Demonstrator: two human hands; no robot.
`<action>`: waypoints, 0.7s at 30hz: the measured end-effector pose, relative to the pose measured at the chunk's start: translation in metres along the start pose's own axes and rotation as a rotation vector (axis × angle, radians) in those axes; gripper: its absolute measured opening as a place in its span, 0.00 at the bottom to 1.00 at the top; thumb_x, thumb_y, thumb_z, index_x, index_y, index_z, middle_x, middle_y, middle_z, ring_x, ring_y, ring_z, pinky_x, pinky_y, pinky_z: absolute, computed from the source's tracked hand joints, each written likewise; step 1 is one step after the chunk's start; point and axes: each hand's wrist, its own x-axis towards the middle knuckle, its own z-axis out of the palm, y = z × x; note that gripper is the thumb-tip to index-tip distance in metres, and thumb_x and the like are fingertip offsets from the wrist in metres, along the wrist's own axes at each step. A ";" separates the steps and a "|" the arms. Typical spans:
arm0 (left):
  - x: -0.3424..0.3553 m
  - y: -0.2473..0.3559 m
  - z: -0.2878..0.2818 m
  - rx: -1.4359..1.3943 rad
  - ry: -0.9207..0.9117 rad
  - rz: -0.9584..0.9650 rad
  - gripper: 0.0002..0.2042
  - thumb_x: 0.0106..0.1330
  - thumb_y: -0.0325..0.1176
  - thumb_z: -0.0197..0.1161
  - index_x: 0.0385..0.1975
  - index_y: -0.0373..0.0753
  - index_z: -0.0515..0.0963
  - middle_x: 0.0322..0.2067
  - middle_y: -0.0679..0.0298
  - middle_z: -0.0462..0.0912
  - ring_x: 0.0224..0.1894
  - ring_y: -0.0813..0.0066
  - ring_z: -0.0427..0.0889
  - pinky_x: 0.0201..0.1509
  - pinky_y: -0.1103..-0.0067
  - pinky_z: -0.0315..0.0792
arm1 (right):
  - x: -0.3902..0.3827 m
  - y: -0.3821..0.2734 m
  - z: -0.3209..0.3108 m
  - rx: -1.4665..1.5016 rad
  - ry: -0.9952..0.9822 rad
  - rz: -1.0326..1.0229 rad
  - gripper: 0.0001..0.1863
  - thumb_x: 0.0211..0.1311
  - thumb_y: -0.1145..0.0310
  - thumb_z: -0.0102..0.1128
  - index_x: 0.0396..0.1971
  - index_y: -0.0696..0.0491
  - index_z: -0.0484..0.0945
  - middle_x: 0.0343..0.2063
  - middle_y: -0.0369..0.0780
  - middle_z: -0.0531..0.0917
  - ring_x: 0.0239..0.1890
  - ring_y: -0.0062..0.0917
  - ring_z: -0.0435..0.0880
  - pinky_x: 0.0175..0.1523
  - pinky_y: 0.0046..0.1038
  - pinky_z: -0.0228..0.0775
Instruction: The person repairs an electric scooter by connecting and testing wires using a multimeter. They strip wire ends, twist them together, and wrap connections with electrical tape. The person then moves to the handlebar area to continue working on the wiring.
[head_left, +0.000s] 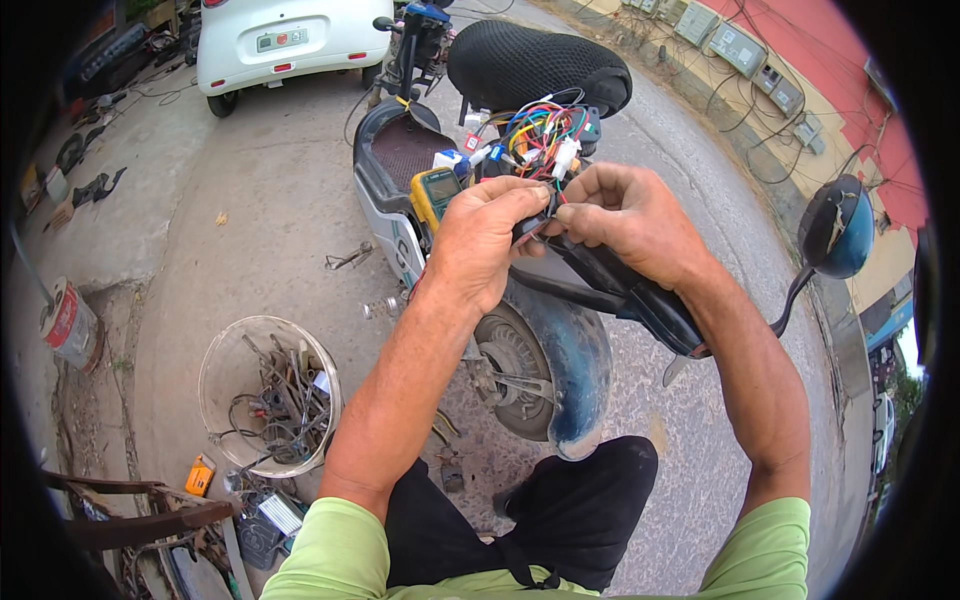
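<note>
My left hand (485, 232) and my right hand (632, 217) meet over the rear of a scooter, fingers closed in a pinch. Between the fingertips run thin dark wires (553, 203), with a bit of red showing. A dark piece sits against my left fingers, mostly hidden. Just beyond the hands lies a bundle of coloured wires (543, 130) with a white connector plug (566, 157). A yellow multimeter (436, 190) leans beside my left hand, on the scooter's body. Below the hands is the scooter's rear wheel (513, 370) under a dusty blue mudguard (582, 375).
A white bucket (213, 365) of tools stands at the left, an orange box (200, 475) and loose parts near it. The black mesh seat (530, 62) is tipped up at the back. A mirror (838, 228) sticks out right. A white car (290, 85) is parked behind.
</note>
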 end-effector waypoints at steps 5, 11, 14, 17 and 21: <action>-0.002 0.000 0.004 -0.014 0.014 -0.004 0.07 0.70 0.33 0.63 0.39 0.37 0.83 0.32 0.64 0.87 0.33 0.77 0.85 0.30 0.79 0.76 | -0.002 0.000 0.000 0.182 0.050 0.034 0.11 0.66 0.66 0.61 0.36 0.60 0.82 0.31 0.40 0.87 0.33 0.19 0.82 0.43 0.24 0.76; -0.001 -0.001 0.006 -0.008 0.027 0.023 0.05 0.68 0.32 0.64 0.36 0.39 0.82 0.29 0.67 0.86 0.29 0.82 0.83 0.25 0.83 0.72 | 0.001 0.003 -0.002 0.173 -0.003 0.032 0.10 0.66 0.66 0.62 0.37 0.58 0.81 0.32 0.39 0.87 0.33 0.19 0.82 0.43 0.23 0.75; -0.001 -0.002 0.011 0.030 0.085 0.008 0.05 0.67 0.32 0.64 0.35 0.39 0.82 0.28 0.67 0.85 0.28 0.82 0.82 0.25 0.83 0.71 | 0.001 0.005 -0.002 0.159 0.007 0.031 0.09 0.66 0.66 0.63 0.37 0.57 0.81 0.32 0.39 0.87 0.33 0.18 0.82 0.43 0.22 0.74; 0.001 -0.004 0.013 0.032 0.088 0.019 0.05 0.66 0.33 0.64 0.35 0.39 0.82 0.27 0.68 0.84 0.28 0.82 0.82 0.25 0.83 0.70 | 0.001 0.006 -0.001 0.198 0.006 0.023 0.10 0.67 0.65 0.64 0.36 0.57 0.82 0.32 0.38 0.86 0.33 0.18 0.81 0.42 0.23 0.74; 0.001 -0.007 0.019 -0.031 0.123 0.031 0.05 0.66 0.33 0.65 0.35 0.39 0.82 0.27 0.68 0.83 0.27 0.82 0.81 0.25 0.83 0.70 | 0.001 0.002 0.001 0.200 0.033 0.055 0.11 0.66 0.64 0.66 0.36 0.57 0.82 0.30 0.38 0.86 0.32 0.17 0.81 0.41 0.22 0.74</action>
